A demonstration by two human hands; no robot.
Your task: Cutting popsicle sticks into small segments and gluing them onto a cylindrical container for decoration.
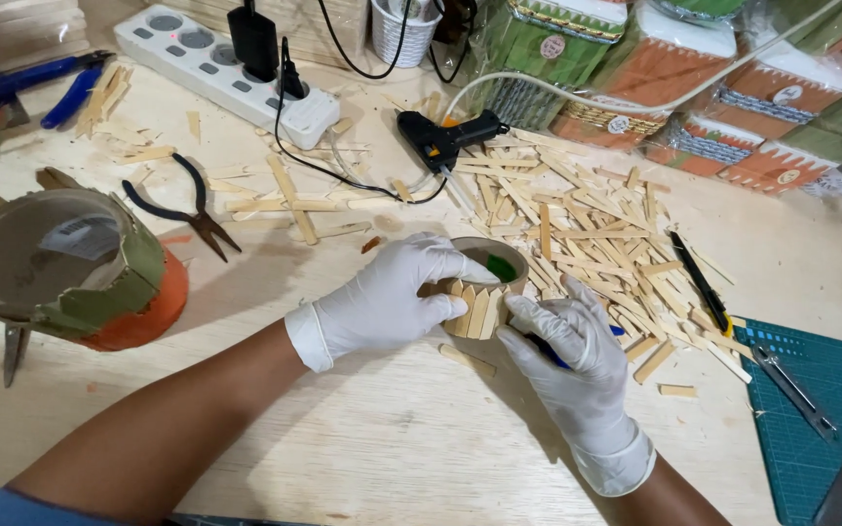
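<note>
Both hands [479, 321] around stick-clad cup [484, 292]

free: near tabletop [392, 438] | blocked: stick pile [587, 234], pliers [192, 205]

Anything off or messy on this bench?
Wooden sticks lie scattered in a loose heap beside the glue gun. The tape rolls at left sit tilted. Both hands grip the stick-clad cup.
</note>
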